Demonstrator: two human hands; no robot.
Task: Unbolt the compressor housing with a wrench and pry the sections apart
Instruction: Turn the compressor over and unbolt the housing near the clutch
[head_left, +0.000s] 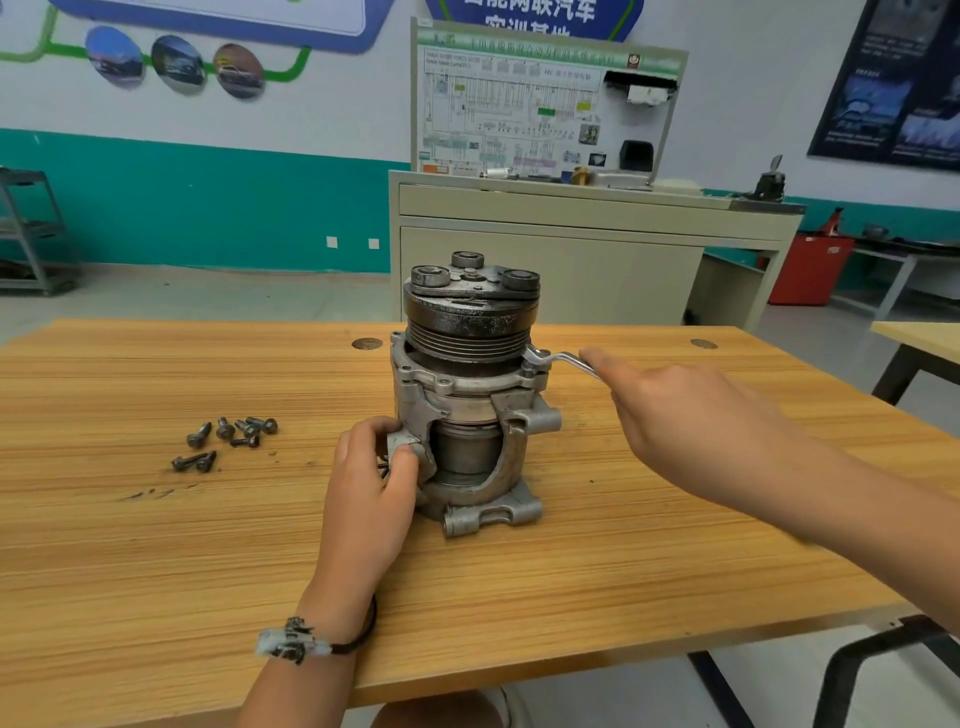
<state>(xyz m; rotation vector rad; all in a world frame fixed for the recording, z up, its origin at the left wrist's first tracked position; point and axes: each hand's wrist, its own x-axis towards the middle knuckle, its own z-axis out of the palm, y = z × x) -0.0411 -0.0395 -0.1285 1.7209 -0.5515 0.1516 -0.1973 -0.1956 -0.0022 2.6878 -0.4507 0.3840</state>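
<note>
Workshop classroom: white wall over a teal band, posters above. Far left, a grey metal rack (31, 228) against the wall. Nearer, a wooden bench (156, 545) across the foreground. On its left half, a small scatter of loose bolts (228, 439), well apart from the work; probably fasteners already out of the housing.

Then the left hand (371, 483), wrapped round a lug low on the left side of the compressor (470, 395), thumb in front, fingers curled behind; bracing, to judge by the grip. Compressor itself upright at mid-bench, pulley end up, cutaway window toward the camera, mounting ears on the wood. Behind it, a beige cabinet (545, 244) with a wiring-diagram board on top.

To the right, at the upper flange just under the pulley, a wrench (563, 358) with its head over a bolt, handle out to the right. Right hand (691, 415) closed over that handle, forefinger laid along it; slightly blurred, so exact finger placement hard to tell. Far right, a red bin (808, 267) on the floor.

Step in hand, as judged: unbolting, not prying; sections together, no gap visible at the seam. Next move: a firm pull on the handle with the body held against twisting, wrench head kept square on the bolt to avoid slipping. Then reseat, repeat, and check round the flange for other bolts before any levering.
</note>
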